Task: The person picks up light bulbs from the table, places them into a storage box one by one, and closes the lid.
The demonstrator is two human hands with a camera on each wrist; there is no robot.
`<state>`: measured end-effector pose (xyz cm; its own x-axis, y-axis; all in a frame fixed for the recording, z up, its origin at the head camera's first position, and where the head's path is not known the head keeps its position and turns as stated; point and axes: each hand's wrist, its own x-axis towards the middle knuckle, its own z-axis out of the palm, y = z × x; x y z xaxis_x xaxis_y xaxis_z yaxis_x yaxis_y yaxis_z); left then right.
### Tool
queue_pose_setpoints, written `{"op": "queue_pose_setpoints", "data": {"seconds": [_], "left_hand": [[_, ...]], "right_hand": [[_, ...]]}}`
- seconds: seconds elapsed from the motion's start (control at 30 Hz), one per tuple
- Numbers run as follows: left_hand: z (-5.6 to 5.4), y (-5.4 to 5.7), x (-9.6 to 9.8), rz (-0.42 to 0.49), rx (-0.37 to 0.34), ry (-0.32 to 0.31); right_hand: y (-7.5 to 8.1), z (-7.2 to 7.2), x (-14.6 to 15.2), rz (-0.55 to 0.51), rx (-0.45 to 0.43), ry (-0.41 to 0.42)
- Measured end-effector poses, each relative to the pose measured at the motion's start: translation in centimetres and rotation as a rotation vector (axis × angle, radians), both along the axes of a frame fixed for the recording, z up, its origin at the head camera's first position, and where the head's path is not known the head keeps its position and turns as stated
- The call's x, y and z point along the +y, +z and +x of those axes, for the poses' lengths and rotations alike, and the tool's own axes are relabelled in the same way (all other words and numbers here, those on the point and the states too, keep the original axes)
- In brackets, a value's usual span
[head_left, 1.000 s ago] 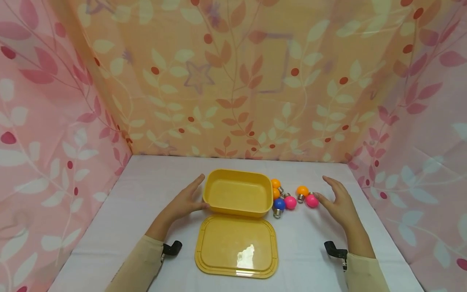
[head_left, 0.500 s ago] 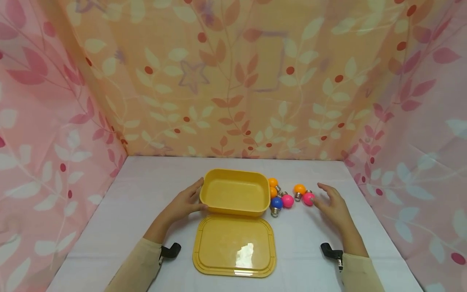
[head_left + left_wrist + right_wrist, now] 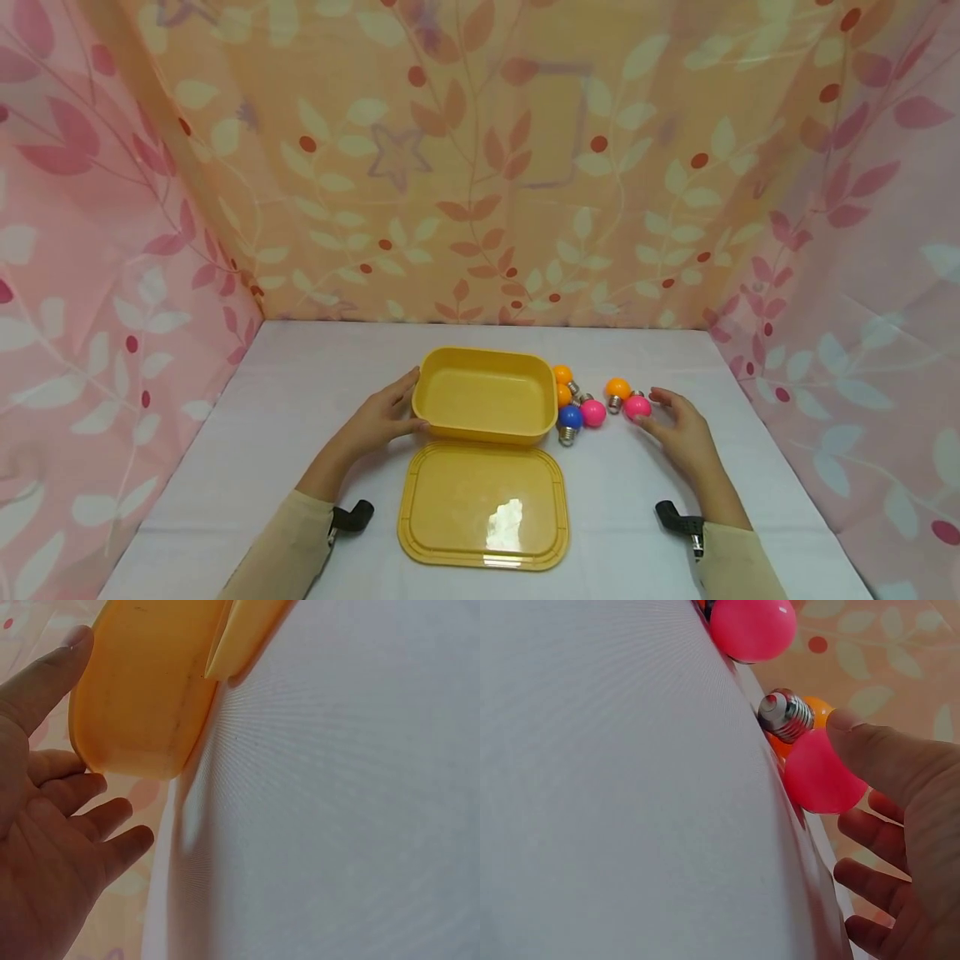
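A yellow plastic box (image 3: 483,435), without contents, lies at the middle of the table. My left hand (image 3: 378,421) rests at its left end, thumb by the near corner and fingertips by the far one; the left wrist view has the thumb against the box wall (image 3: 150,697) and the other fingers loosely bent. My right hand (image 3: 684,427) is at the pink light bulb (image 3: 637,407) on the right. In the right wrist view, its thumb (image 3: 855,735) overlaps that bulb's edge while the fingers stay spread below. An orange bulb (image 3: 618,388) lies beside the pink one.
Against the box's right side cluster a blue bulb (image 3: 570,417), another pink bulb (image 3: 593,412) and two orange bulbs (image 3: 562,375). The matching yellow lid (image 3: 480,508) lies flat in front of the box. Patterned cloth walls (image 3: 480,167) enclose the white table.
My right hand has come in closer to the pink bulb, its thumb and fingers drawing nearer together. The left hand has stayed at the box's end.
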<state>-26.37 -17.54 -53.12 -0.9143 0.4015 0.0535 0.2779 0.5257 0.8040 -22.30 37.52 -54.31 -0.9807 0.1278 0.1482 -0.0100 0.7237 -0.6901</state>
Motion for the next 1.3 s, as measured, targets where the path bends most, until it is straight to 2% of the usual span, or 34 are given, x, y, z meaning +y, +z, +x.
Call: {"op": "queue_pose_setpoints", "data": {"seconds": [0.2, 0.5, 0.83, 0.97, 1.13, 1.3], "left_hand": [[0.0, 0.1, 0.0, -0.012, 0.006, -0.004], [0.2, 0.1, 0.0, 0.005, -0.018, 0.002], [0.3, 0.5, 0.0, -0.01, -0.016, -0.006], [0.3, 0.5, -0.1, 0.0, -0.027, -0.004], [0.3, 0.3, -0.1, 0.012, -0.039, -0.004], [0.4, 0.4, 0.0, 0.035, -0.034, -0.013]], "right_hand": [[-0.7, -0.2, -0.2, 0.002, -0.001, -0.017], [-0.7, 0.0, -0.5, 0.034, -0.031, -0.054], [-0.6, 0.1, -0.6, 0.011, -0.007, -0.079], [-0.6, 0.2, -0.5, 0.007, 0.029, -0.094], [-0.3, 0.5, -0.3, -0.044, 0.075, -0.116], [1.0, 0.7, -0.7, -0.124, 0.091, -0.157]]}}
